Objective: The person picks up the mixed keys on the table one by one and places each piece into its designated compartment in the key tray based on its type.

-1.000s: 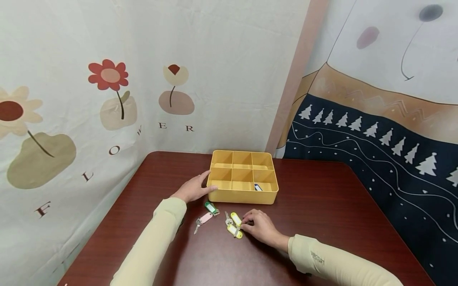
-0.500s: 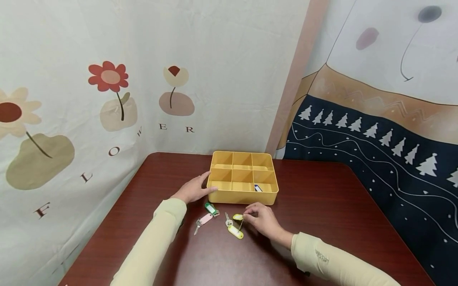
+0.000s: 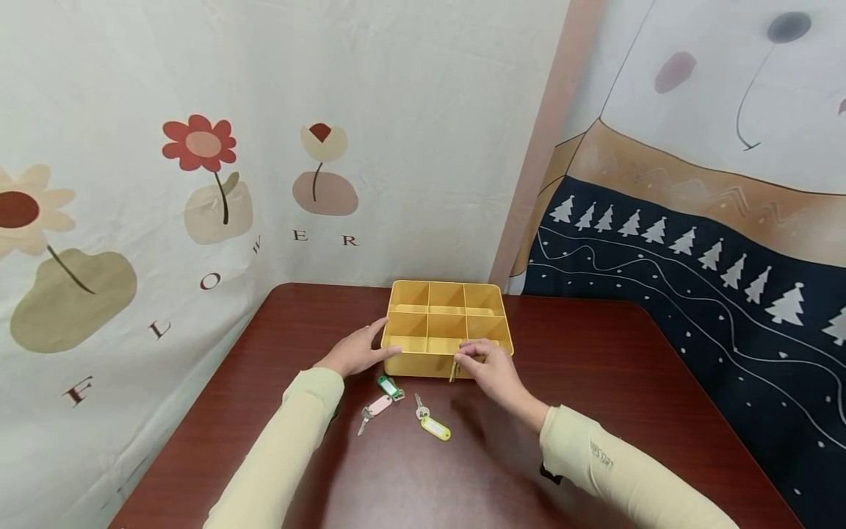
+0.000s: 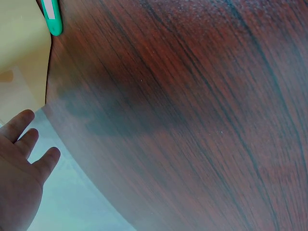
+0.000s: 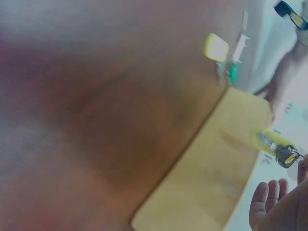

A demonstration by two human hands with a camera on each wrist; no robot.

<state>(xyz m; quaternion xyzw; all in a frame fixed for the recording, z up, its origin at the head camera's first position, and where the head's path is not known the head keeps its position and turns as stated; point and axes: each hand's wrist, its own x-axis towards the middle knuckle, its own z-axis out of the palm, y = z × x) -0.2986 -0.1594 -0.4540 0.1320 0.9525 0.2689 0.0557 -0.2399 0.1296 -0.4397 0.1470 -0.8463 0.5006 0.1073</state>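
A yellow key tag (image 3: 453,371) hangs from the fingertips of the right hand (image 3: 492,371), which pinches it between thumb and finger; in the head view it shows almost edge-on before the front wall of the yellow six-compartment organizer box (image 3: 416,364). The right wrist view adds what the head view barely resolves: the tag's broad side, a dark-headed key (image 5: 287,156) beside it, and the thin ring at the fingertips. The other fingers of that hand are loosely bent.

The left hand (image 3: 360,349) grasps nothing; its fingers are extended and spread at the box's left front corner, the thumb along the front rim and the fingers against the left side. The left wrist view shows its fingers apart, with a green key tag (image 4: 53,19) near the box.

On the dark red wood-grain table (image 3: 562,345), in front of the box, that green tag lies beside a pink key tag (image 3: 380,405) with a key; to their right lies a second yellow tag (image 3: 435,428) with a silver key (image 3: 421,406).
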